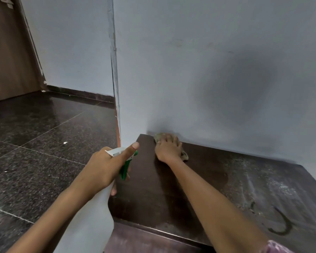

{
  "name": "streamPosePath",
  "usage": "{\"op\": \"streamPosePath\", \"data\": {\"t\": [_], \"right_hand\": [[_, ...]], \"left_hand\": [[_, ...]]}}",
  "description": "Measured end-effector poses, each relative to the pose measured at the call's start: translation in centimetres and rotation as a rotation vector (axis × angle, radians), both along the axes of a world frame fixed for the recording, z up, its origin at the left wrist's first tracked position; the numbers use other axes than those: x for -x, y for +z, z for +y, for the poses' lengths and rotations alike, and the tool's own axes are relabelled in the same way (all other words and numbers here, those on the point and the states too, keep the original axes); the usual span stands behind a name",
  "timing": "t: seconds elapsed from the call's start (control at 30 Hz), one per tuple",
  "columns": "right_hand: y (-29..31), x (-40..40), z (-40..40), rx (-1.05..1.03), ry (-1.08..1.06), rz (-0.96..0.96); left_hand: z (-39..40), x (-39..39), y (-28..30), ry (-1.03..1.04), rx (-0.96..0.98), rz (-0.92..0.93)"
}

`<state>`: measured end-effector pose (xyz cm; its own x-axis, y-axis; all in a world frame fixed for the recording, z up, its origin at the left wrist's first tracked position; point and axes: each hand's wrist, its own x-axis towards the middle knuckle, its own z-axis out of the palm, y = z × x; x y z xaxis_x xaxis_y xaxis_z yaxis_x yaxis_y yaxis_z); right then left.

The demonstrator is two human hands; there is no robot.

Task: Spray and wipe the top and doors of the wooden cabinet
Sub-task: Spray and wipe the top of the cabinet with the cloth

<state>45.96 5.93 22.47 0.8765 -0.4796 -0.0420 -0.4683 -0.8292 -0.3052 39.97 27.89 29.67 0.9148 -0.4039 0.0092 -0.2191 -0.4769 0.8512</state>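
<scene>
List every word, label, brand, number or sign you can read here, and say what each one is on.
There is no readable text in this view.
Spray bottle held in the left hand: white body and green trigger, no label or brand showing.
Cloth under the right hand: no print visible.
Cabinet top: only dust smears and a dark curved streak near the front right, not a letter or number.
Wall: bare, no signs.
</scene>
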Motion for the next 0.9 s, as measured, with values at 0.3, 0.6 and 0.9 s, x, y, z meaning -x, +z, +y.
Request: {"op": "streamPosePath", "data": {"t": [0.3,0.6,0.9], "right_hand": [[-0.5,7.6,1.2,0.043,0.199,0.037],[-1.5,-1.4,6.2,0.137,0.355,-0.041],[-1.2,-4.3,3.3,0.091,0.187,-0.071]], "left_hand": [[0.3,0.7,0.2,-0.047,0.037,0.029],[2.0,0.8,-0.3,0.031,0.043,0.053],[1.8,1.5,-1.0,0.023,0.038,0.082]]}}
